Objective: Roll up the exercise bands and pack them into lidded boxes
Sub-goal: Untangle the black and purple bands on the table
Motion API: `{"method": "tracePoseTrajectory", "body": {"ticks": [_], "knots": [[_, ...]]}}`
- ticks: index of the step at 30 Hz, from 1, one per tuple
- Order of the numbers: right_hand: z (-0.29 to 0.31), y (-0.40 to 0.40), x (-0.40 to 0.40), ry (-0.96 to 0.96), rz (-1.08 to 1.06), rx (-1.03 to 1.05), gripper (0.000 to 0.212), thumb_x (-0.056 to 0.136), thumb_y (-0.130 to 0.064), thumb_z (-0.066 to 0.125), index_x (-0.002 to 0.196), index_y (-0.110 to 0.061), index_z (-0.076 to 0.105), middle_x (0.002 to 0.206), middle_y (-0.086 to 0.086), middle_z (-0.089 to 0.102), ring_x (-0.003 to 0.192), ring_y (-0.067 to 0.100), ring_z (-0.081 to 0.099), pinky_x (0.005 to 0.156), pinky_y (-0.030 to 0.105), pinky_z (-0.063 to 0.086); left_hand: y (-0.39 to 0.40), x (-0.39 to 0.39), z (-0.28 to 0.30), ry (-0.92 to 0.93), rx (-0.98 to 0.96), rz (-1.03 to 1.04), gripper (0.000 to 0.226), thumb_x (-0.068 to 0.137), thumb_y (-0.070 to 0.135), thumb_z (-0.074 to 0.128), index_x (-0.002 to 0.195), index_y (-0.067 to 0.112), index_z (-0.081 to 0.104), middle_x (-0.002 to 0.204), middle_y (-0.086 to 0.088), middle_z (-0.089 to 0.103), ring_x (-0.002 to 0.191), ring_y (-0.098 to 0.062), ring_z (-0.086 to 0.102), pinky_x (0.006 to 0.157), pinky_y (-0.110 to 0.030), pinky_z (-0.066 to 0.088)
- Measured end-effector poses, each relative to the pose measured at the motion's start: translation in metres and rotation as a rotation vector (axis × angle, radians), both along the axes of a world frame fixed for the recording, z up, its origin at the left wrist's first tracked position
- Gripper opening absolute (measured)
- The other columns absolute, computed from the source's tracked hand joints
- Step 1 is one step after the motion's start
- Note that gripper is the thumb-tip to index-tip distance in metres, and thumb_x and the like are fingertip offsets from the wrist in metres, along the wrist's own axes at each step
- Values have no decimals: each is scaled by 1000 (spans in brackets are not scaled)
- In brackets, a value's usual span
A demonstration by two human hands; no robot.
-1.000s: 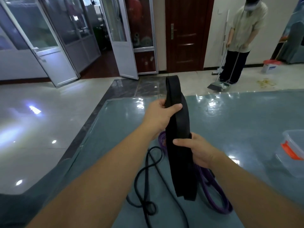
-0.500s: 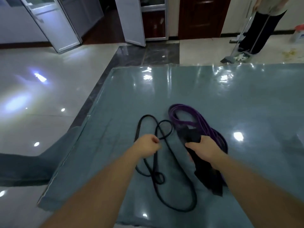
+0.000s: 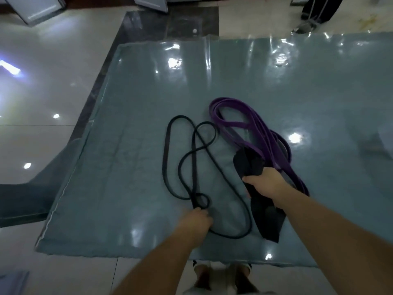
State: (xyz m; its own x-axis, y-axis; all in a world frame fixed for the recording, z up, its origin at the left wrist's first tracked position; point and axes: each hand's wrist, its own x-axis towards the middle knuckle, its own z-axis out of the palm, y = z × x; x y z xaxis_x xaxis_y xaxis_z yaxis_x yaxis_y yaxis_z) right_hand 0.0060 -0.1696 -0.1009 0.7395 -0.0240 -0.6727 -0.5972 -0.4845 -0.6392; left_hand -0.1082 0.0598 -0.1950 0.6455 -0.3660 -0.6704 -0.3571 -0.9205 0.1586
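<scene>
Risk first. The thin black band (image 3: pixel 191 167) lies on the blue-grey mat (image 3: pixel 127 103) in several crossing loops, with a small knot-like twist just ahead of the left hand (image 3: pixel 196 221). If that hand pulls from this point, the twist would likely tighten and the loops drag into a snarl, making a clean roll harder. The wide black band (image 3: pixel 258 194) overlaps the purple band (image 3: pixel 251 126) at its far end; lifting one could carry the other along with it, so that both slide across the glossy mat. No lidded box shows clearly in this view; a pale blur at the right edge cannot be identified, so packing looks some way off and no band is rolled as yet.

Grip. The right hand (image 3: pixel 266 184) has its fingers curled round the wide black band near the band's middle, thumb on the near face; the band's free end hangs flat toward the mat's near edge. The left hand sits over the thin black band where the cord passes beneath it. It is blurred, with fingers bent downward, but whether they pinch the cord or merely rest above it cannot be told.

Position. All three bands lie together near the mat's centre, the purple one farthest, the thin one to the left.
</scene>
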Motion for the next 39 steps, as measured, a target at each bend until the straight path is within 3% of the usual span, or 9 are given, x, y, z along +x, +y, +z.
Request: {"method": "tracePoseTrajectory", "body": {"ticks": [5,12,16,19,22,25,28,32,39], "knots": [[0,2,-3,18,-22,50,21,89,-18,79,90,3,76,80,19,78,79,41,76,81,57,63,0,-4,3,-62,-32,63,26,104,12,47,123,11,65,128,-12,61,122,-30,54,101,-37,42],[22,0,3,-31,-77,117,19,90,-13,76,92,7,77,83,24,78,73,37,75,80,51,64,17,42,66,-171,-505,823,12,99,31,65,107,23,68,102,5,73,94,-15,68,82,-31,55],[47,2,8,-97,-110,162,22,89,-11,75,88,12,76,77,20,77,65,28,71,68,37,61,23,75,113,-239,-651,1048,11,99,35,66,99,25,70,87,12,70,81,-5,65,65,-16,45],[65,6,14,-156,-185,238,17,85,-9,78,86,7,77,84,23,78,69,32,73,74,42,62,27,98,162,-329,-758,1094,23,99,33,65,78,25,68,72,10,68,70,-10,65,62,-24,46],[86,13,22,-224,-240,315,12,84,-10,81,86,2,77,86,24,78,71,33,73,79,49,63,24,116,214,-365,-870,1121,28,101,29,62,78,15,72,71,4,68,65,-11,59,56,-18,43],[117,23,28,-325,-258,389,12,86,-10,80,87,1,75,80,19,77,63,27,72,62,35,62,19,130,262,-398,-1012,1127,28,99,30,64,81,11,74,74,-1,71,73,-16,62,70,-28,50],[150,31,34,-432,-250,423,11,84,-14,82,86,-4,76,78,17,78,69,31,74,71,43,64,12,139,301,-432,-1126,1095,18,97,31,68,87,18,77,87,2,77,84,-15,67,87,-35,56],[192,39,40,-604,-242,461,13,84,-22,85,91,-13,78,85,11,80,82,32,77,72,42,64,3,142,347,-513,-1178,1019,9,94,34,73,97,28,79,99,8,78,98,-12,70,81,-23,50],[253,36,41,-766,-109,618,9,89,-21,82,96,-17,80,91,10,81,89,29,80,87,55,63,-20,136,402,-526,-1360,896,12,93,22,76,103,16,79,108,6,79,108,-16,73,105,-35,53]]}}
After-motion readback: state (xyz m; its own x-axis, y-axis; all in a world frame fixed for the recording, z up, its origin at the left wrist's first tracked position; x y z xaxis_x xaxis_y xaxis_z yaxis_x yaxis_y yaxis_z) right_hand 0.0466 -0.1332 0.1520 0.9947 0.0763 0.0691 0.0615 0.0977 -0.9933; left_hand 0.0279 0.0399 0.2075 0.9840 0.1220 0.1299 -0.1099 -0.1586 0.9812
